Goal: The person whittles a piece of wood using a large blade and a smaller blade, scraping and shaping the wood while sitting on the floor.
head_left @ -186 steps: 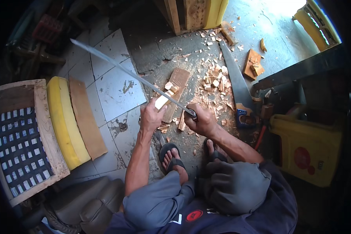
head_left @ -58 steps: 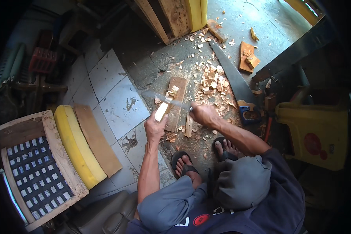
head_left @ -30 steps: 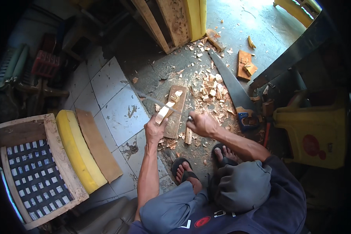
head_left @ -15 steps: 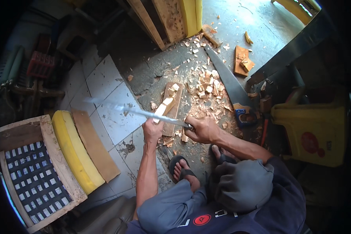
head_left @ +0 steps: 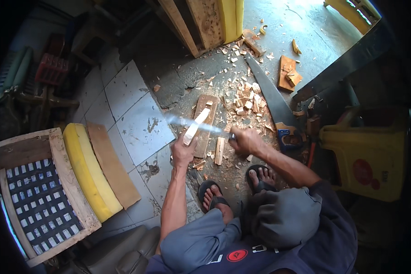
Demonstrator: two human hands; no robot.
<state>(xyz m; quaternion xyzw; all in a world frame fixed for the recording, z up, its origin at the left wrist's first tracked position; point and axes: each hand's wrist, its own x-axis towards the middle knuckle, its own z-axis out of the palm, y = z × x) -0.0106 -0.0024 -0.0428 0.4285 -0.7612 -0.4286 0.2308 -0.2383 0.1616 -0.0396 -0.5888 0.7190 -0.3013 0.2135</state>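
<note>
Pale wood piece point(head_left: 192, 132) in left hand point(head_left: 183, 151), jutting forward over plank point(head_left: 204, 145).

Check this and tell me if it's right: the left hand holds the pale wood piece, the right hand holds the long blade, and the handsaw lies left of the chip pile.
One mistake: the handsaw lies right of the chip pile, as the head view shows. The left hand does hold the pale wood piece, and the right hand the long blade.
</note>
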